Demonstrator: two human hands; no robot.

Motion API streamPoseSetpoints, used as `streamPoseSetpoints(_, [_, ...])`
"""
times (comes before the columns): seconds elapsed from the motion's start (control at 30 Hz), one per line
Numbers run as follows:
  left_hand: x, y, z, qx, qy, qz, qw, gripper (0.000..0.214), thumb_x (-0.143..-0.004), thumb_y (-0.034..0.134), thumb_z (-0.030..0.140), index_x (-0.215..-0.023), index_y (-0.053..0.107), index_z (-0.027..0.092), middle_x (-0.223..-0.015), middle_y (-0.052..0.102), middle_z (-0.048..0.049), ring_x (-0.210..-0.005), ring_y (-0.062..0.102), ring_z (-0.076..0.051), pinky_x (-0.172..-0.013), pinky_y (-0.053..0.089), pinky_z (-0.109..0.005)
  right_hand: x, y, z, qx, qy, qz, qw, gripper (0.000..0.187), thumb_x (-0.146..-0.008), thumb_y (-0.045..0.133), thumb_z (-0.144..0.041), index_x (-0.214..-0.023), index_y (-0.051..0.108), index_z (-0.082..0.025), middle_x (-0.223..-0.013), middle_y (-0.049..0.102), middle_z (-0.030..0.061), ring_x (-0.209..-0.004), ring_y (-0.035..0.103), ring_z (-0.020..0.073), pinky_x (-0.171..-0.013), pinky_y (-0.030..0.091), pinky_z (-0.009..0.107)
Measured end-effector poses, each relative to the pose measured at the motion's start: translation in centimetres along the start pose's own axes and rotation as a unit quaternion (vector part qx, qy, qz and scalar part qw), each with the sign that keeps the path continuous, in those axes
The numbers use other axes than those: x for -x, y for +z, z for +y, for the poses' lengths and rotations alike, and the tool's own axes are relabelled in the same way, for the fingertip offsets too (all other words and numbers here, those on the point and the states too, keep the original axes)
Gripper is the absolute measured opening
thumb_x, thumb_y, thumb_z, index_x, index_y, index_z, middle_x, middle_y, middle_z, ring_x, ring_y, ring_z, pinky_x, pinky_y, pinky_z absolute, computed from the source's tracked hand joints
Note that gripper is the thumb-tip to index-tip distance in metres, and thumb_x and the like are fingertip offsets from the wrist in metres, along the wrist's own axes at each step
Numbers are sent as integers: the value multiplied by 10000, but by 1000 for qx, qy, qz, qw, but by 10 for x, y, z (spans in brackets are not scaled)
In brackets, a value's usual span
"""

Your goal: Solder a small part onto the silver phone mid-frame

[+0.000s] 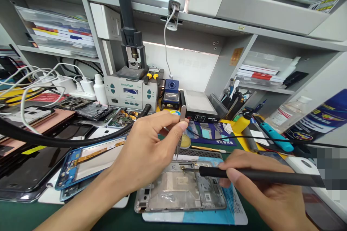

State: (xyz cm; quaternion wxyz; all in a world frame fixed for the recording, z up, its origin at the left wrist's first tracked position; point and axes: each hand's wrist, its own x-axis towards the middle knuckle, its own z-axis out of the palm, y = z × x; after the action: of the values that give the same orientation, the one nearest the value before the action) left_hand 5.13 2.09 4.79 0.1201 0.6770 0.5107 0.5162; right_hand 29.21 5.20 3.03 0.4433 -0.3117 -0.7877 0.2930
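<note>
Crosswise, the phone frame [180, 187] lies on a blue-and-white pad [200, 217], its right end beside the right hand [262, 184], which grips a likely soldering iron [214, 171]; the left hand [149, 144] pinches tweezers [183, 113] tip-down by its far edge.

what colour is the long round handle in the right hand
The long round handle is black; the head view shows it.

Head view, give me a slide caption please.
Left hand holding tweezers, right hand holding a black-handled tool, at a phone frame.
</note>
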Motion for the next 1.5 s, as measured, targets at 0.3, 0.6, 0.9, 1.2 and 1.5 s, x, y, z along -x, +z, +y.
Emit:
streamPoseSetpoints(0.3, [-1, 1, 0, 1, 4, -9, 1000, 254, -1023, 590, 248, -803, 702, 191, -716, 605, 50, -673, 516, -110, -639, 400, -252, 1, 3, -4, 13, 2, 14, 1000, 224, -913, 686, -199, -748, 788, -311, -618, 748, -17, -554, 675, 188, -568, 534, 280])
streamPoseSetpoints(0.6, [0, 2, 1, 15, -2, -14, 1000, 263, -1026, 584, 254, -796, 699, 194, -707, 591, 47, -678, 509, -119, -645, 399, -266, -3, -2, -2, 32, -34, -1, 999, 175, -865, 715, -174, -772, 793, -299, -618, 756, -6, -537, 699, 200, -541, 563, 276])
streamPoseSetpoints(0.9, [2, 3, 1, 14, -13, -17, 1000, 227, -1021, 595, 264, -870, 751, 199, -773, 677, 32, -719, 565, -135, -667, 412, -284, 1, 0, -3, 36, -1, 12, 999, 206, -912, 681, -196, -799, 802, -319, -621, 752, 2, -572, 695, 222, -562, 566, 317])
streamPoseSetpoints(1.2, [0, 3, 2, 20, -13, -14, 1000, 229, -1020, 594, 269, -876, 759, 202, -797, 706, 28, -729, 584, -139, -660, 413, -288, 2, 0, -1, 34, -5, 12, 999, 211, -930, 680, -208, -833, 798, -352, -631, 754, -11, -597, 693, 226, -587, 554, 327])
streamPoseSetpoints(1.5, [-1, 2, 2, 21, -13, -17, 1000, 234, -1017, 594, 266, -856, 750, 198, -751, 666, 37, -701, 545, -132, -649, 402, -284, 0, 3, -6, 10, 9, 20, 1000, 203, -918, 694, -212, -837, 816, -353, -597, 741, -25, -563, 665, 199, -574, 541, 294])
